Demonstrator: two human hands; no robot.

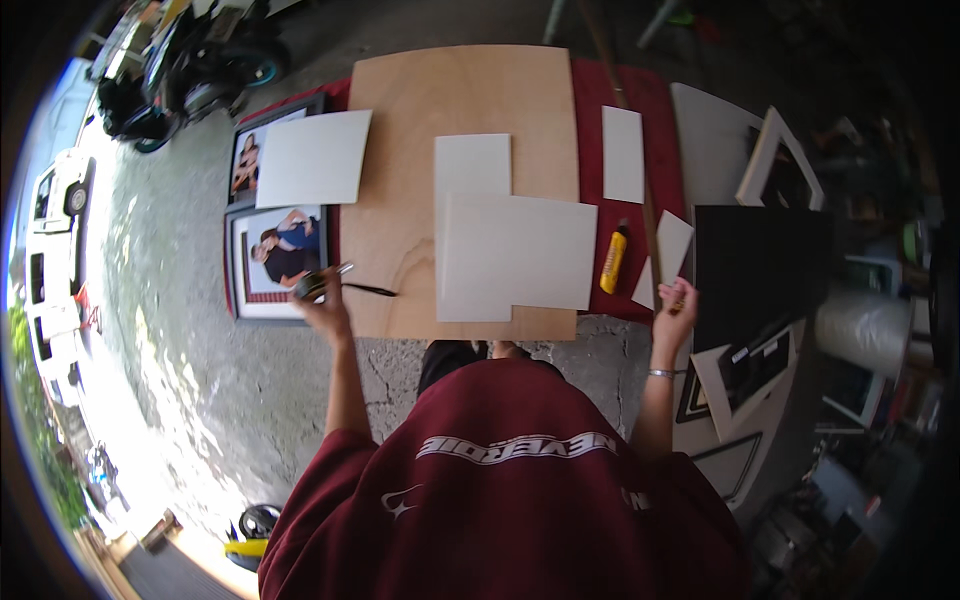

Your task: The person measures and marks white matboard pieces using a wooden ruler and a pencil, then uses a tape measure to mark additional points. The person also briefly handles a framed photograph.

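On plywood (440, 110); left hand (325, 305) grips tool (318, 283).

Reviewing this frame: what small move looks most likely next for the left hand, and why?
Probably drawing the tape measure rightward across the plywood board toward the white mat boards. The left hand grips it at the board's left edge with its dark tape only slightly extended, while the right hand rests near the right side.

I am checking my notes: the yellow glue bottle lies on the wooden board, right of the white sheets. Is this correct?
Not quite. In the head view the yellow glue bottle lies on the red cloth, just off the wooden board, right of the white sheets.
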